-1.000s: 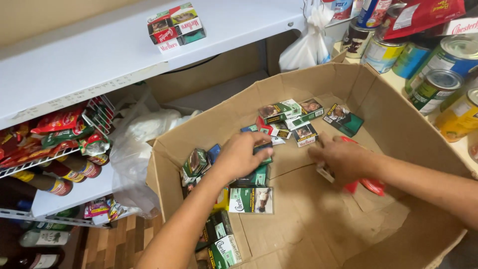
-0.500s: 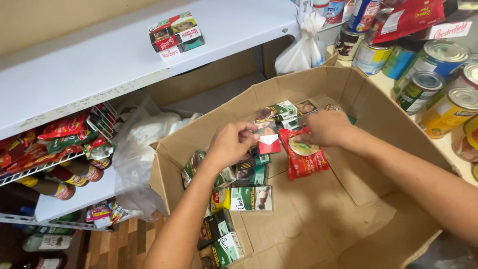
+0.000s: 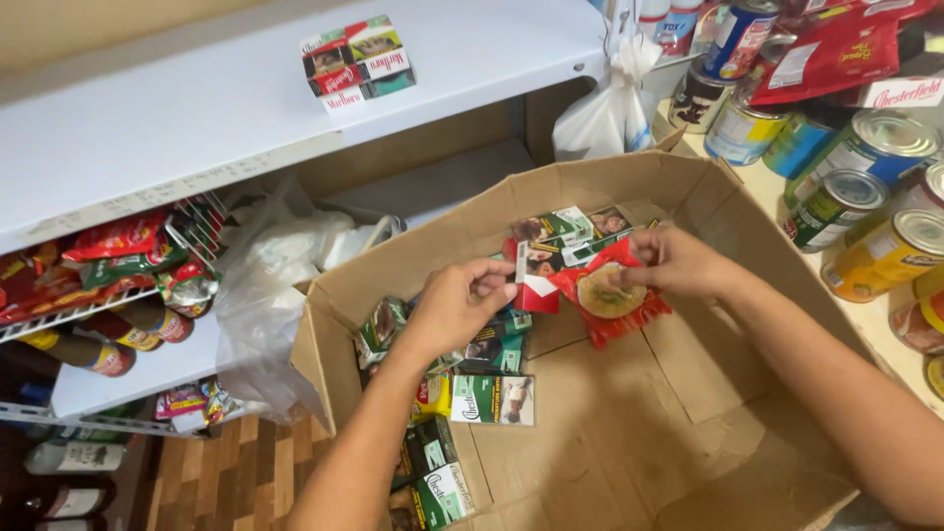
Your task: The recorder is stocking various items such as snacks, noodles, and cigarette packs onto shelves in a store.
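Observation:
An open cardboard box fills the middle of the view, with several small green, red and white packs loose along its left and far sides. My left hand holds a small red and white pack by its edge above the box. My right hand grips a flat red pouch with a round yellow picture on it. Pack and pouch nearly touch between my hands.
A white shelf at top left carries a short stack of packs. Tins and red pouches crowd the surface at right. A white plastic bag hangs behind the box; a clear one lies left, beside wire racks of snacks.
Both hands rose from the box floor. My right hand picked up the red pouch, my left a small red and white pack, and they now hold them close together.

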